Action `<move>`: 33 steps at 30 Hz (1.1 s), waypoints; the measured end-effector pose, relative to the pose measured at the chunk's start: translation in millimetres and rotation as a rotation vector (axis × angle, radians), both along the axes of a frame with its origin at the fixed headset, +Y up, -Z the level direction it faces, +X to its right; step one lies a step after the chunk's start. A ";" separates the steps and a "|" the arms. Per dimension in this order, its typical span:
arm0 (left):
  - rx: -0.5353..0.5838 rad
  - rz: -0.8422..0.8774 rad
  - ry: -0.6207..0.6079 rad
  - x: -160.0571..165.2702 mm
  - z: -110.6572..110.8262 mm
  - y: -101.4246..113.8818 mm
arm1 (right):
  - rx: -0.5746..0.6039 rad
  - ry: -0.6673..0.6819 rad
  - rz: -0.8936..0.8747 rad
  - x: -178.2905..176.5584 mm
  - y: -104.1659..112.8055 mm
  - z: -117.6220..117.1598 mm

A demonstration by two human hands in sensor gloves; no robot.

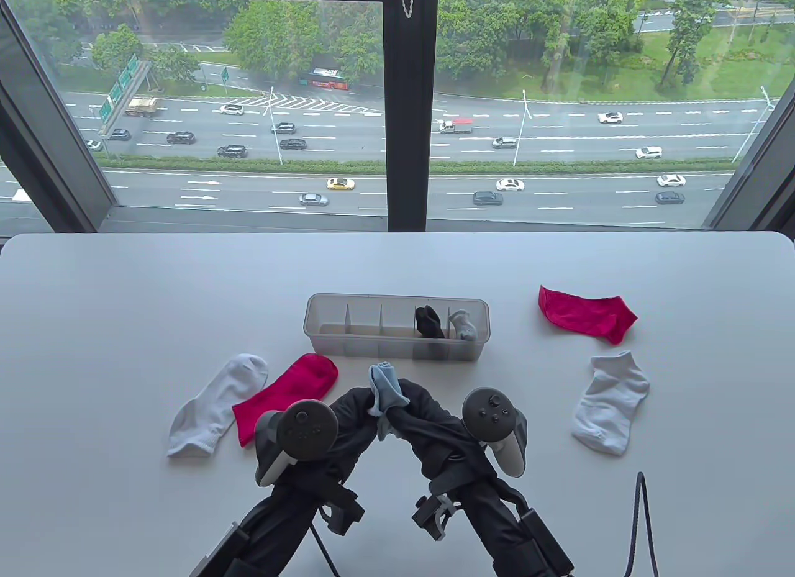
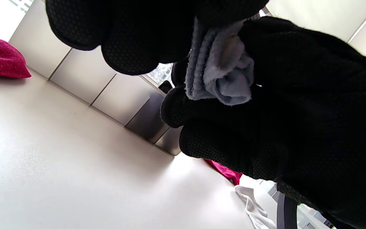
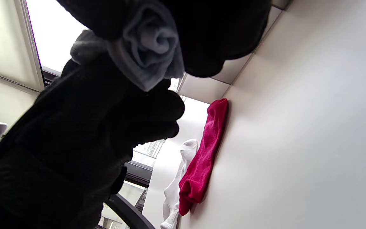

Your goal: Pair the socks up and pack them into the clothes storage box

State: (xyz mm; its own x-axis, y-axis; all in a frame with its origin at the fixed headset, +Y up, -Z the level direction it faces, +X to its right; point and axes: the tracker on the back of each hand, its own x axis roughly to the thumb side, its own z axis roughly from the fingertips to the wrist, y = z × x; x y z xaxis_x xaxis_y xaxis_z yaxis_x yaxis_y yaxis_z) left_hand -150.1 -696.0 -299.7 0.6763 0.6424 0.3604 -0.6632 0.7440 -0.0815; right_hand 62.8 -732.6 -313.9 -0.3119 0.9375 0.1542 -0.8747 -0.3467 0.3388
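— Holding a rolled pale blue sock bundle [image 1: 385, 387] between them, both gloved hands meet just in front of the translucent plastic storage box [image 1: 348, 342]. The left hand [image 1: 348, 415] has its fingers curled round the bundle; the right hand [image 1: 435, 418] pinches it from the other side.

— And the box?

— Long, divided into compartments. A rolled black sock pair [image 1: 430, 322] sits in one near its right end, a grey pair [image 1: 463, 325] in the end compartment beside it.

— The loose ones?

— A white sock [image 1: 214, 406] and a crimson sock [image 1: 287, 394] lie touching, left of the hands. Another crimson sock [image 1: 587, 313] and white sock [image 1: 610, 403] lie well off to the right on the white table [image 1: 124, 304].
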 end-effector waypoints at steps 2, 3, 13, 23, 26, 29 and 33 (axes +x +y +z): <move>0.010 0.026 -0.025 -0.7 1.1 1.3 | 0.021 -0.035 0.051 0.6 1.7 -0.4; 0.019 0.028 -0.033 0.1 2.0 2.5 | 0.029 -0.047 0.073 1.1 1.4 -1.0; -0.013 -0.093 -0.070 6.5 1.8 1.0 | 0.111 0.184 0.278 -6.0 7.1 -1.1; -0.199 -0.069 -0.197 6.0 -5.9 -2.5 | 0.148 0.146 0.387 -11.2 0.6 0.1; -0.130 -0.167 -0.110 5.9 -3.6 -1.5 | 0.058 0.090 0.269 -5.7 -5.4 -2.6; -0.052 -0.197 0.004 1.9 -5.0 -1.0 | 0.020 0.062 0.178 -2.5 -4.3 -3.8; -0.059 -0.165 0.134 -14.8 -13.5 -6.7 | 0.019 0.095 0.142 -7.1 0.6 -2.1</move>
